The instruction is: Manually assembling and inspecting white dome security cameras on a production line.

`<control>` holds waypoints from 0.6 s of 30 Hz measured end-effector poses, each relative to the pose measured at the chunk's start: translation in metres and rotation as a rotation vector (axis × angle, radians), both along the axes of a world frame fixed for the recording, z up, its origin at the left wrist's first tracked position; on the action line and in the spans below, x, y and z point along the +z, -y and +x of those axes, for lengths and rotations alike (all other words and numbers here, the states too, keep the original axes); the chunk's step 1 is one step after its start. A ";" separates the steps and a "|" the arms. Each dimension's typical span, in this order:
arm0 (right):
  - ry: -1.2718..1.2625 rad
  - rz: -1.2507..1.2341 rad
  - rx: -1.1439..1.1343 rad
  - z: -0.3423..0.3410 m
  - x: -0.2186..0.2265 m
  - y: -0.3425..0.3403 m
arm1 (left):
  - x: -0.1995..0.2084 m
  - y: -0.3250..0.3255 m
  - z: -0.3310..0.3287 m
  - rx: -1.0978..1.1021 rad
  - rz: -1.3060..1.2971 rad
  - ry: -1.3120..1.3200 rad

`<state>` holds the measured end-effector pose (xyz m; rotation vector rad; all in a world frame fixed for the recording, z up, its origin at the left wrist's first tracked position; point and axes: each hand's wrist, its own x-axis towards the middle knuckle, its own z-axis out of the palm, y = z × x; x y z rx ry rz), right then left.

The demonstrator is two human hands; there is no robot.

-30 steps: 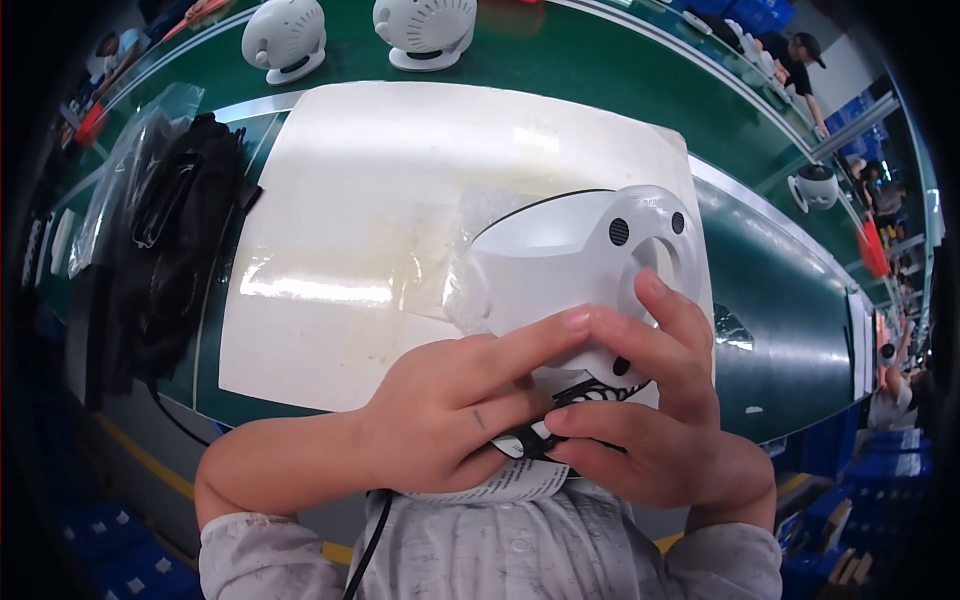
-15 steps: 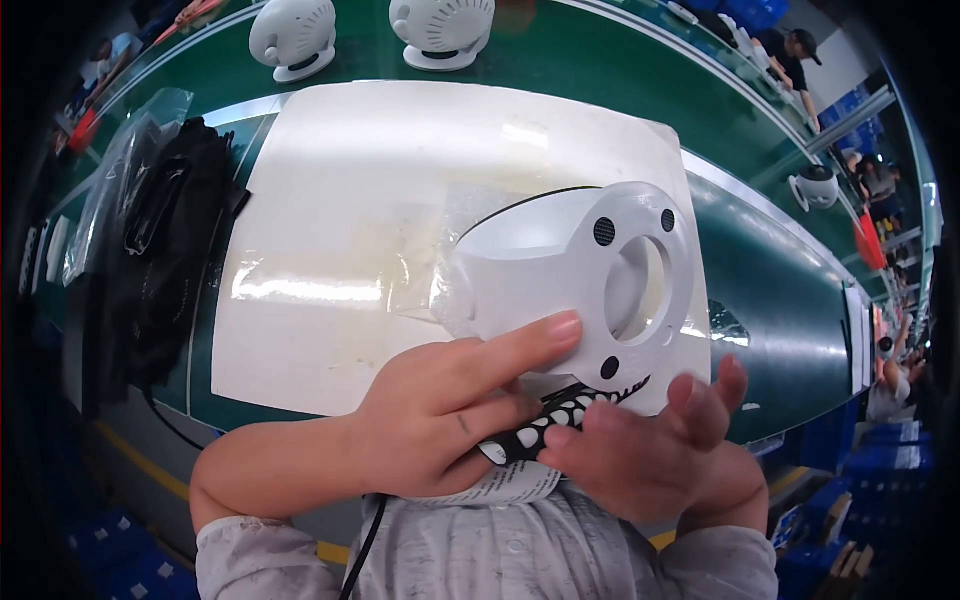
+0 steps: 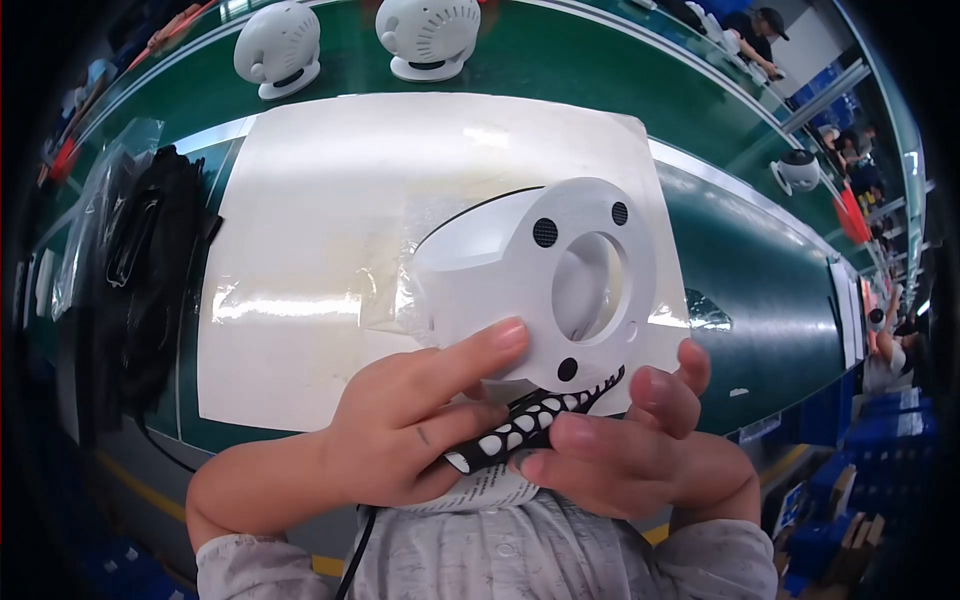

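A white rounded appliance (image 3: 465, 270) lies tipped on its side, its ring-shaped base (image 3: 640, 260) facing me. Round black pads (image 3: 545, 233) sit on the base at three places, and a small bare round recess shows at its lower right. My left hand (image 3: 410, 430) rests its index finger on the housing while its other fingers grip a curled black strip (image 3: 520, 430) with white round spots. My right hand (image 3: 625, 440) has thumb and index finger closed at the strip's lower edge, other fingers raised. A dark patch shows at the thumb tip; I cannot tell what it is.
Under the appliance lies a white sheet (image 3: 300, 200) with clear film taped on it. Black cloth-like items (image 3: 160, 250) and a clear plastic bag (image 3: 95, 220) lie left. Two white fan-like units (image 3: 430, 35) stand at the back. People work at the far right.
The view has shifted, so most things sit a little further left. My right thumb and index finger have closed against the strip's lower edge, and a dark patch now shows at the thumb tip.
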<state>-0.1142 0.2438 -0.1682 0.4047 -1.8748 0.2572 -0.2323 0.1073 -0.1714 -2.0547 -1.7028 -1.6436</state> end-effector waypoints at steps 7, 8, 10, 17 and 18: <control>0.621 -0.675 -0.134 0.022 0.029 -0.050 | -0.005 -0.001 -0.001 0.045 -0.019 -0.025; 0.620 -0.676 -0.137 0.023 0.029 -0.049 | -0.006 -0.002 -0.001 0.056 0.018 -0.026; 0.652 -0.584 -0.111 0.025 0.029 -0.047 | -0.007 -0.001 -0.001 0.062 0.010 -0.026; 0.625 -0.274 -0.354 0.037 0.033 -0.036 | -0.006 -0.002 0.000 0.065 -0.003 -0.028; 0.631 -0.120 -0.400 0.041 0.032 -0.034 | -0.006 -0.002 0.000 0.064 -0.003 -0.028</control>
